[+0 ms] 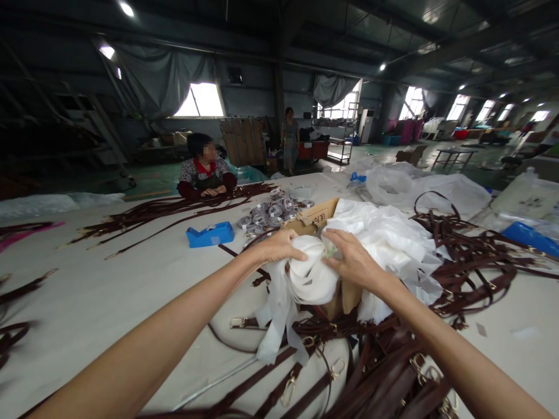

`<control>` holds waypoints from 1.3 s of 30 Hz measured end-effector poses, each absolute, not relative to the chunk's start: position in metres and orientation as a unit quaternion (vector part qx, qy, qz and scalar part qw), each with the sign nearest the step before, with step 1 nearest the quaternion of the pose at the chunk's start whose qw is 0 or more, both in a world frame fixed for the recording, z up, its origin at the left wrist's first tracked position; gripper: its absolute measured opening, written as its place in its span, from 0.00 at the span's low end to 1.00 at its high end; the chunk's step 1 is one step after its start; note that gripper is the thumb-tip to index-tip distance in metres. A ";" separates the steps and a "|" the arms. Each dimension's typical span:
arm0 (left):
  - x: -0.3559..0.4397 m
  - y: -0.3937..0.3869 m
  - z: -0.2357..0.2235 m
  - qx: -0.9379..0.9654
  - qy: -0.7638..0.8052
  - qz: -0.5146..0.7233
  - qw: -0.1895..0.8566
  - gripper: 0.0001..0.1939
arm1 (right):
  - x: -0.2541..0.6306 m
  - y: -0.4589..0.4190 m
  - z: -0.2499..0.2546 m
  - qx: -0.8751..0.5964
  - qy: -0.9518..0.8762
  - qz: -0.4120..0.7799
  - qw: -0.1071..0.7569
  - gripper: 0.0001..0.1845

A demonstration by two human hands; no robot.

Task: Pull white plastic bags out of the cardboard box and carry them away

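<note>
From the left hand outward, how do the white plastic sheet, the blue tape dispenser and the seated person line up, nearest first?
1. White plastic sheet: gripped under the left hand.
2. Blue tape dispenser: on the table, to its left.
3. Seated person: at the table's far edge.

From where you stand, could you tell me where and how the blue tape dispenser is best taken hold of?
I would grip the blue tape dispenser across its long sides near the middle, coming from above. It lies flat and low on the white table, with bare surface around it; both hands are on the white plastic sheets.
</note>
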State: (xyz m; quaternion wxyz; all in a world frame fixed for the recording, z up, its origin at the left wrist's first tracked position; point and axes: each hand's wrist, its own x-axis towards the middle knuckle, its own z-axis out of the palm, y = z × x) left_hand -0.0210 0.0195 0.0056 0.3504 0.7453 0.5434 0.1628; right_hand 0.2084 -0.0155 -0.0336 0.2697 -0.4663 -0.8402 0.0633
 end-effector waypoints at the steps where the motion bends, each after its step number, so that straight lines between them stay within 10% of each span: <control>1: -0.018 0.017 0.001 0.738 0.547 0.167 0.358 0.27 | 0.208 -0.015 -0.035 -0.466 -0.840 0.063 0.269 0.31; 22: -0.013 -0.003 0.040 0.552 0.513 0.246 0.609 0.14 | 0.180 0.005 0.000 -0.480 -0.870 0.033 0.105 0.34; 39: -0.054 -0.064 0.118 0.583 0.538 0.235 0.561 0.18 | 0.202 0.007 -0.008 -0.534 -0.838 -0.061 0.095 0.15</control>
